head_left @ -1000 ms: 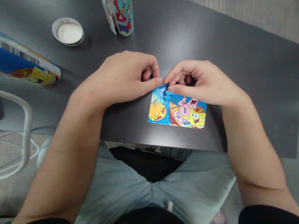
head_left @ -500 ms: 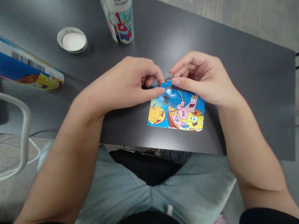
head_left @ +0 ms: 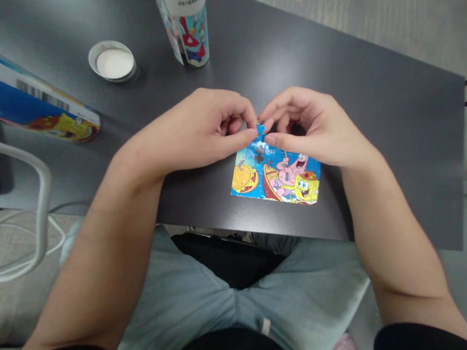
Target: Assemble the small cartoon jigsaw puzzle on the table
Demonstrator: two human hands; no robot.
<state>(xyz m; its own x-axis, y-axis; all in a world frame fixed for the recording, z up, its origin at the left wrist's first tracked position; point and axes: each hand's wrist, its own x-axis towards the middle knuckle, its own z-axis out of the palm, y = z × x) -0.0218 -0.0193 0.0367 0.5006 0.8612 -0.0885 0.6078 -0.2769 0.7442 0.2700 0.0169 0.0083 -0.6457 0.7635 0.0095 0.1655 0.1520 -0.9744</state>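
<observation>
A small blue jigsaw piece (head_left: 260, 129) is held just above the upper left part of a cartoon jigsaw puzzle (head_left: 276, 175) on the dark table. My left hand (head_left: 223, 125) pinches the piece's left side between thumb and forefinger. From the other side, the thumb and fingertips of my right hand (head_left: 309, 124) close on the same piece. A dark gap (head_left: 259, 156) shows in the picture below the fingertips. Blue water, a burger, a boat and two cartoon figures are printed on the puzzle, whose upper edge my fingers partly cover.
A clear cartoon-printed tube (head_left: 184, 25) stands at the back left, near two round metal lids, one (head_left: 113, 62) closer to me. A printed tube (head_left: 32, 97) lies at the left. White tubing (head_left: 38, 184) curves by the table's left front edge.
The blue piece has lifted and turned between my fingertips. My right hand's fingers have closed in toward my left hand, while the puzzle stays in place.
</observation>
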